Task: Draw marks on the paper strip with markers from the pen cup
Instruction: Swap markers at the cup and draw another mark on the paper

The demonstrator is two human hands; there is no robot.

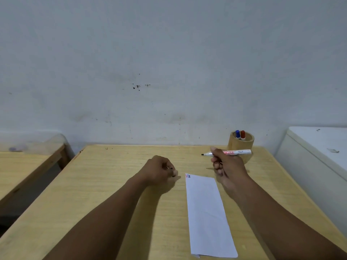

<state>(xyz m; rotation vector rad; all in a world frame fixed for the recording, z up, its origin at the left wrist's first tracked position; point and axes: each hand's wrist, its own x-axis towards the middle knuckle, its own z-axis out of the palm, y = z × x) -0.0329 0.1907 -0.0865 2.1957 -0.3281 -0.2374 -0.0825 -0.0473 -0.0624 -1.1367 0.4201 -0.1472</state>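
Observation:
A white paper strip (207, 214) lies lengthwise on the wooden table (105, 184), with three short marks, one red and two dark, at its far left corner. My right hand (227, 166) holds an uncapped white marker (238, 152) level above the table, black tip pointing left. My left hand (159, 170) rests as a fist left of the strip's far end, pinching a small black cap (173, 175). A round wooden pen cup (241, 142) stands behind my right hand with a blue-capped marker (237, 134) and a red-capped marker (243, 134) in it.
A pale wall (169, 72) runs right behind the table. A white cabinet-like unit (319, 152) stands at the right edge. Another wooden table (28, 166) sits to the left across a gap.

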